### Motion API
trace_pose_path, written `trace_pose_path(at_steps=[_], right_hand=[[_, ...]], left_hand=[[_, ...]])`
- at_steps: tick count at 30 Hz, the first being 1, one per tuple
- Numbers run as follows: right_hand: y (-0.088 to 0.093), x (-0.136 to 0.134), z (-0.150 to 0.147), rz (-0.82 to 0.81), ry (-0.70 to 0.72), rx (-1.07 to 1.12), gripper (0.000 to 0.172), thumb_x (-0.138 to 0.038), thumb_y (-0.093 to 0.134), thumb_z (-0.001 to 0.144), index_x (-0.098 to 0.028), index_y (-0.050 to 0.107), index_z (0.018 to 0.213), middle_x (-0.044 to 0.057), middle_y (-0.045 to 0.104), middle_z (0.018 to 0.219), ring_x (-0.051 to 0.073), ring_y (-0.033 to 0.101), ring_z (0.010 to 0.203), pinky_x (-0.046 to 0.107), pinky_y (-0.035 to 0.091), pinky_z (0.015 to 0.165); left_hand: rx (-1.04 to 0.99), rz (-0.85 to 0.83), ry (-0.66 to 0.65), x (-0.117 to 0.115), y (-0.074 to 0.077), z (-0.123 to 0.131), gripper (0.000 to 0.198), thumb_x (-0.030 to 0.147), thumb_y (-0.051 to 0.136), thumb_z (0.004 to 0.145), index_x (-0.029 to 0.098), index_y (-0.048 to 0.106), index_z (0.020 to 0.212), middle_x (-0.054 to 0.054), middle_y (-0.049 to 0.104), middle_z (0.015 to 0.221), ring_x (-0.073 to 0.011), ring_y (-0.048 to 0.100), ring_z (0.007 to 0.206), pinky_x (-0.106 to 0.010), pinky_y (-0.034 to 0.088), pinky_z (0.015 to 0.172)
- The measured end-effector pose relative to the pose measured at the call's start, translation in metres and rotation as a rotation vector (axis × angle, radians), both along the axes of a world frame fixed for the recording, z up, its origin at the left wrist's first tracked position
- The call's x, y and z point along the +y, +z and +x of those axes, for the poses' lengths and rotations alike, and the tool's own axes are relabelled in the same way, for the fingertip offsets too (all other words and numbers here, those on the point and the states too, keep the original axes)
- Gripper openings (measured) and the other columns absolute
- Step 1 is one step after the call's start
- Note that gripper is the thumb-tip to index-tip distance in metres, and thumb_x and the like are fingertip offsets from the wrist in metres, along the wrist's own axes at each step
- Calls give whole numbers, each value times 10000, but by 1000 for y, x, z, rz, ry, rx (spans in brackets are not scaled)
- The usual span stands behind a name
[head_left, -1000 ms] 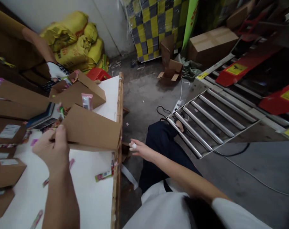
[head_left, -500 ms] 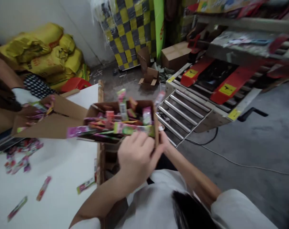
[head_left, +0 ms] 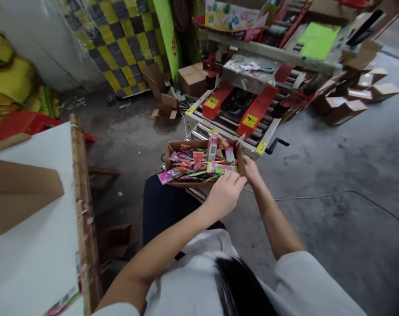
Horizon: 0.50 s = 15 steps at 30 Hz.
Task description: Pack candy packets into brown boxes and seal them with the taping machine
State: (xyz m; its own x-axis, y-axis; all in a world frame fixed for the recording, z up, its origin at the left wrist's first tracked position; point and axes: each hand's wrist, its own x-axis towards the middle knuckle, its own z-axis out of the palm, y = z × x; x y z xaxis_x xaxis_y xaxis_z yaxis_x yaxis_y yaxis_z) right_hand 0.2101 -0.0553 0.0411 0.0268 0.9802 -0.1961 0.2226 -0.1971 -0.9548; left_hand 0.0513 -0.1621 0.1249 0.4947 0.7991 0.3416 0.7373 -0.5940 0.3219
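I hold an open cardboard box point(head_left: 172, 153) heaped with several pink and green sachets point(head_left: 199, 163) out in front of me, above my lap. My left hand point(head_left: 226, 193) grips the box's near right edge, fingers curled over it. My right hand point(head_left: 251, 169) clasps the box's right side wall. The box sits just before the roller conveyor point(head_left: 202, 129) of a carton sealing machine point(head_left: 252, 87) with red guide arms.
A white worktable point(head_left: 31, 245) with a wooden edge and a brown box flap point(head_left: 18, 193) lies at left. Small cartons point(head_left: 360, 98) are piled at the right back, a brown carton point(head_left: 193, 79) and an open box point(head_left: 165, 107) sit on the floor, and a cable point(head_left: 334, 195) crosses the concrete.
I have turned right, away from the table. The box of sachets has moved from the table edge toward the conveyor, and both my hands now hold it.
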Motion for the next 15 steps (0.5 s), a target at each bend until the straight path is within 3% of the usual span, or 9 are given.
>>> trace_pose_path(at_steps=[2, 3, 5, 7, 8, 11, 13, 15], right_hand=[[10, 10, 10, -44, -81, 135, 463, -586, 541, 889, -180, 703, 1043, 33, 687, 840, 156, 663, 739, 257, 576, 652], [17, 14, 13, -62, -104, 232, 481, -606, 545, 889, -191, 697, 1076, 17, 669, 832, 137, 656, 703, 232, 564, 618], [32, 21, 16, -54, -91, 381, 481, -609, 627, 848, -216, 686, 1120, -2, 651, 844, 112, 641, 671, 201, 546, 586], [46, 28, 13, 6, -39, 402, 462, -549, 740, 776, -232, 682, 1108, -1, 666, 895, 103, 629, 691, 192, 536, 594], [51, 31, 10, 31, -13, 387, 447, -511, 781, 741, -229, 684, 1073, 2, 672, 907, 104, 622, 701, 194, 532, 602], [57, 45, 0, 53, 5, 299, 386, -420, 812, 698, -212, 670, 991, 3, 669, 880, 112, 609, 718, 206, 517, 617], [55, 54, -7, 53, -81, 195, 397, -381, 794, 709, -211, 646, 1037, 6, 665, 898, 121, 608, 730, 214, 505, 607], [51, 60, -11, 27, -148, 114, 426, -354, 779, 719, -204, 623, 1086, 14, 667, 917, 124, 603, 715, 221, 490, 584]], left_hand=[[-155, 195, 37, -15, 8, -23, 121, 198, 579, 968, 222, 613, 1082, -68, 604, 1024, -197, 589, 986, -336, 483, 911], [-208, 281, 126, -23, 14, -39, 162, 226, 619, 951, 246, 606, 1111, -69, 588, 1060, -205, 584, 1023, -350, 482, 935], [-233, 362, 409, -34, 27, -79, 349, 281, 703, 898, 261, 578, 1223, -105, 541, 1179, -258, 553, 1142, -419, 476, 996], [-205, 275, 642, -37, 34, -120, 509, 336, 739, 864, 224, 550, 1324, -147, 503, 1257, -306, 531, 1200, -473, 485, 1009], [-204, 177, 677, -35, 35, -138, 510, 356, 727, 871, 208, 562, 1330, -148, 518, 1248, -303, 556, 1169, -469, 506, 984], [-284, -92, 570, -26, 29, -171, 265, 380, 639, 928, 211, 693, 1125, -72, 611, 1055, -200, 642, 900, -338, 563, 799], [-352, -137, 539, -20, 23, -177, 222, 378, 630, 930, 211, 722, 1044, -39, 627, 979, -148, 633, 779, -273, 552, 715], [-356, -114, 561, -14, 19, -175, 290, 371, 680, 894, 204, 715, 1128, -32, 632, 970, -135, 621, 738, -260, 545, 700]])
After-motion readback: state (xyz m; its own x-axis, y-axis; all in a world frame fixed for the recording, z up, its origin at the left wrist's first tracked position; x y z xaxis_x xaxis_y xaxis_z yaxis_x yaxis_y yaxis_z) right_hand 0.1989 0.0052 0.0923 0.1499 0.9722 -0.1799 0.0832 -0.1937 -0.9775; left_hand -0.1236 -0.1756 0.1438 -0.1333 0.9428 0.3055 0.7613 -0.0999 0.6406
